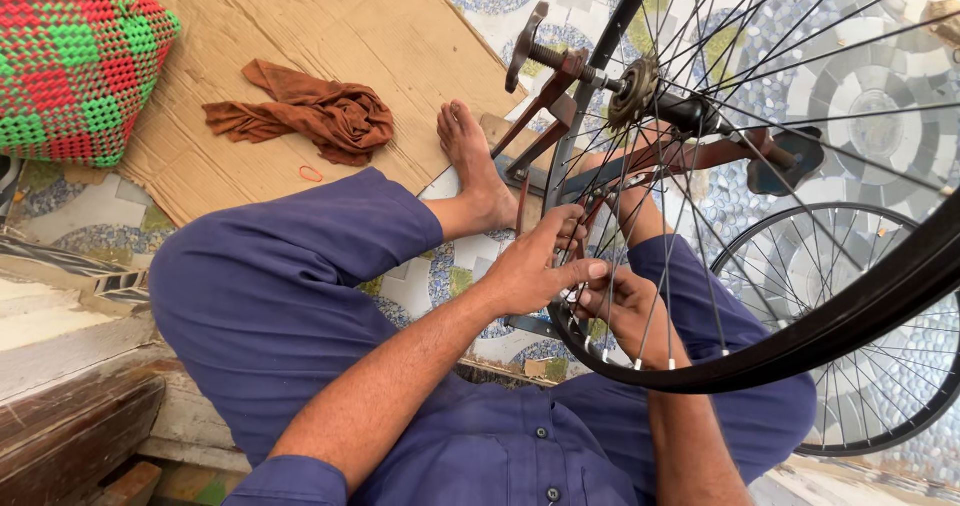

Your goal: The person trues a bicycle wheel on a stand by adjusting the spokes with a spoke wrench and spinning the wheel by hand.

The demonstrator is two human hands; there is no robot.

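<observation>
Two bicycle wheels in the head view. The nearer wheel [790, 351] sits in a red-brown truing stand [560, 96], its hub [640, 91] on the axle, presumably so the rim can spin free while the spokes are worked. The second wheel [860, 336] lies flat on the mosaic tile floor [900, 96], just behind the mounted one.

My left hand [530, 271] reaches through to the rim's lower edge, fingers curled around a spoke, thumb pressed along it. My right hand [625, 311] is behind the spokes, just right of the left hand, closed on something small at the rim; I cannot tell what, since the spokes hide it.

One bare foot [475, 161] rests against the stand's base, likely bracing it.

Left of the stand: one cardboard sheet [330, 26] on the floor, one rust-brown rag [320, 116] crumpled on it, one small red rubber band [311, 174] beside the rag. One red-and-green woven seat [70, 56] farther left.
</observation>
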